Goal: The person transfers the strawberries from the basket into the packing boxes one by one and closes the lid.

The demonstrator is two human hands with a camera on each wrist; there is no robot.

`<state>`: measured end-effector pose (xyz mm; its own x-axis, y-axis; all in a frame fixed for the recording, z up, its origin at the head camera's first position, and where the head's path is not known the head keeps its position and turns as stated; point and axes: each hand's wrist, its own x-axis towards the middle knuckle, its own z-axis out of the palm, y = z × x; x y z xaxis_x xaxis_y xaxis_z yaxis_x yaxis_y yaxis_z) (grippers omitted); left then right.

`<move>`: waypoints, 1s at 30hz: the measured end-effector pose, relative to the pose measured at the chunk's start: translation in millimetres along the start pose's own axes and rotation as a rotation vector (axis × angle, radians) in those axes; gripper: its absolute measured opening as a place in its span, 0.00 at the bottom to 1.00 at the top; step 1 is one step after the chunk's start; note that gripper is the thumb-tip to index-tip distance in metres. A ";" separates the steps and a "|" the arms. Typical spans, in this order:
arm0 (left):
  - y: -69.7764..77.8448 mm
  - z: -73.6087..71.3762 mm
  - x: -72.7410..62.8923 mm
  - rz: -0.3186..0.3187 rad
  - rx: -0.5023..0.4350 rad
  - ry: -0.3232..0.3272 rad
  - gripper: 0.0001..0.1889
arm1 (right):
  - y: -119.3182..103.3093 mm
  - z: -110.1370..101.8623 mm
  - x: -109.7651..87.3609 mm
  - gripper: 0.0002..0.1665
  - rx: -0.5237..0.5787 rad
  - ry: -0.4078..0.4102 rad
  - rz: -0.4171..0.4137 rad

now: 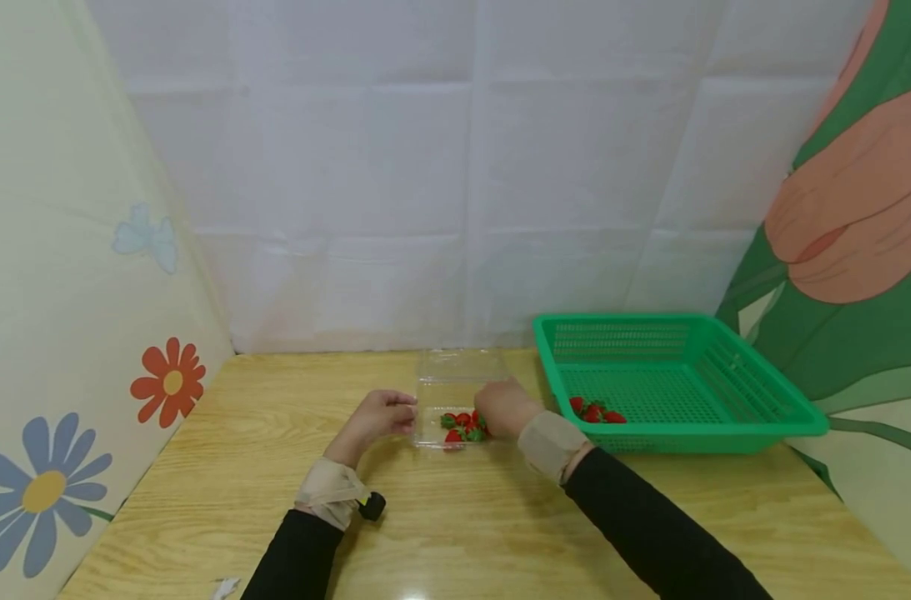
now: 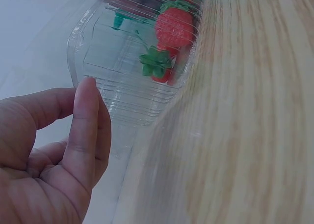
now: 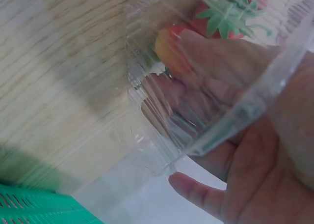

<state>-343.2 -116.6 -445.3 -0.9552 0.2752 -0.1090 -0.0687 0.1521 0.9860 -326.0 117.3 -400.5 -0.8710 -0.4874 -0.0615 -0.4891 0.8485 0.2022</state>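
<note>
Your left hand [image 1: 375, 419] pinches the left edge of a clear clamshell box [image 1: 427, 429]; your right hand [image 1: 506, 408] reaches inside, finger and thumb bent around a strawberry [image 3: 169, 49]. The wood-grain desk [image 1: 275, 467] lies beneath. On its right sits a green plastic basket [image 1: 695, 429], some strawberries [image 1: 594, 412] by its near left corner. Left of that, the box stands with its lid [image 1: 463, 367] raised at the far side, more strawberries [image 1: 455, 436] clustered within.

Three views: one high, wide; two close-in.
Head view looks forward and down over worktop [image 1: 230, 467] to white backdrop [image 1: 350, 167]; left-wrist view, tipped sideways, faces clear box [image 2: 100, 52] past left hand [image 2: 54, 150]; right-wrist view peers through box wall at right hand [image 3: 252, 157]. All share box, strawberries [image 2: 175, 27].
</note>
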 end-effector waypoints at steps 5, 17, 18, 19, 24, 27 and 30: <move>-0.4 0.3 -0.2 -0.006 0.003 -0.001 0.16 | -2.0 0.2 -2.0 0.16 -0.009 0.004 0.006; -1.1 1.2 0.1 -0.003 -0.002 -0.007 0.16 | -3.8 -1.8 -3.8 0.14 0.036 -0.047 0.039; -1.2 1.2 0.0 -0.003 -0.004 -0.005 0.16 | -3.5 -1.7 -3.6 0.14 0.041 -0.051 0.038; -1.2 1.3 0.0 -0.001 -0.007 -0.003 0.15 | -3.2 -2.0 -3.5 0.14 0.047 -0.049 0.037; -0.9 1.1 0.0 0.004 -0.012 0.005 0.15 | -1.2 -3.8 -2.9 0.12 0.073 -0.021 0.031; -1.0 0.4 0.3 0.007 -0.016 0.002 0.15 | 0.2 -6.8 -3.3 0.12 0.101 -0.009 0.027; -0.9 -0.2 0.2 0.007 -0.017 0.002 0.15 | 1.7 -12.7 -4.0 0.12 0.131 -0.007 0.026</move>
<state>-343.4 -116.9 -446.2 -0.9564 0.2739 -0.1016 -0.0668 0.1336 0.9888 -322.8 118.1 -387.6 -0.8837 -0.4636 -0.0642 -0.4675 0.8809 0.0743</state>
